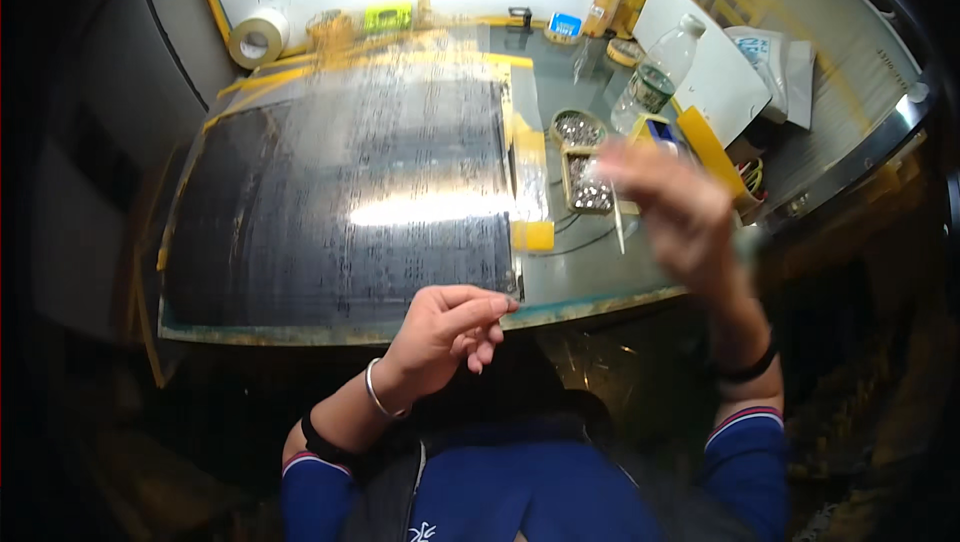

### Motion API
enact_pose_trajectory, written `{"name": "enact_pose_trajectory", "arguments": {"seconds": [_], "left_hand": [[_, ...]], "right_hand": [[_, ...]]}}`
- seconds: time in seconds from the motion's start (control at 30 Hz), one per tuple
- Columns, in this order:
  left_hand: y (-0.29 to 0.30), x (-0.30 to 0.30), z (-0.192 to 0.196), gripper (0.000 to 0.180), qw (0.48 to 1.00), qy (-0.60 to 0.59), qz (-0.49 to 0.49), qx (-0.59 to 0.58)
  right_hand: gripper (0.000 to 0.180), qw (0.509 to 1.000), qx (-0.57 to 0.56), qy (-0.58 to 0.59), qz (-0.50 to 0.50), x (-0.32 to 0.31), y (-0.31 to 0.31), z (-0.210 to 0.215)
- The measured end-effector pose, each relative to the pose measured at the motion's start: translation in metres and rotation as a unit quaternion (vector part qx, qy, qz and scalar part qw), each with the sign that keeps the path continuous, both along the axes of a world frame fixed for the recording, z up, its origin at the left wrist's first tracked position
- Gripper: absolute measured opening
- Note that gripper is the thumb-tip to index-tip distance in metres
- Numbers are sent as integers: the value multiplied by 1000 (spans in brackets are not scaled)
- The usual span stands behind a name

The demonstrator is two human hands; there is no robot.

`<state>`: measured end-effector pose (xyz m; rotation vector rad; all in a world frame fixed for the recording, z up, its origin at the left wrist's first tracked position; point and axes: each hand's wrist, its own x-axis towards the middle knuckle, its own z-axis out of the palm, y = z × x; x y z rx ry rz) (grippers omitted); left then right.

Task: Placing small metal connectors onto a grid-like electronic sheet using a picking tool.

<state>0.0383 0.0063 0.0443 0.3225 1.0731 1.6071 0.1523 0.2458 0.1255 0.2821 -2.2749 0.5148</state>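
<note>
My left hand (450, 334) is at the table's near edge, by the lower right corner of a dark, glossy sheet (340, 212) marked with rows of small dark marks. Its thumb and forefinger are pinched together on something small and dark that I cannot make out. My right hand (680, 207), smeared by motion, is raised over the right side of the table. Close to its fingers are a square box (588, 182) and a round dish (578, 129), both with small shiny metal pieces. A thin white stick (618, 227) shows below the fingers; whether they hold it is unclear.
Yellow tape (532, 235) runs along the sheet's right edge. A clear plastic bottle (655, 82) stands behind the dishes, with a white board (700, 52) leaning beside it. At the back left is a white tape roll (259, 39); a blue-and-white tub (563, 29) stands at the back.
</note>
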Motion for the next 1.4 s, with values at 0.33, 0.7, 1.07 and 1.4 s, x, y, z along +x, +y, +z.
{"name": "enact_pose_trajectory", "arguments": {"seconds": [0.33,0.7,1.07,1.4], "left_hand": [[2,6,-7,16,1000,-5,-5,17],[13,-5,-12,14,962,-272,-2,-5],[17,-6,-22,25,961,-270,-29,48],[15,-3,-19,33,979,-200,-11,44]], "right_hand": [[37,992,-118,-34,19,15,-82,-89],[41,997,9,78,5,7,-65,-110],[21,973,-188,123,57,4,-63,-123],[23,920,-177,200,-288,58,-15,-137]]}}
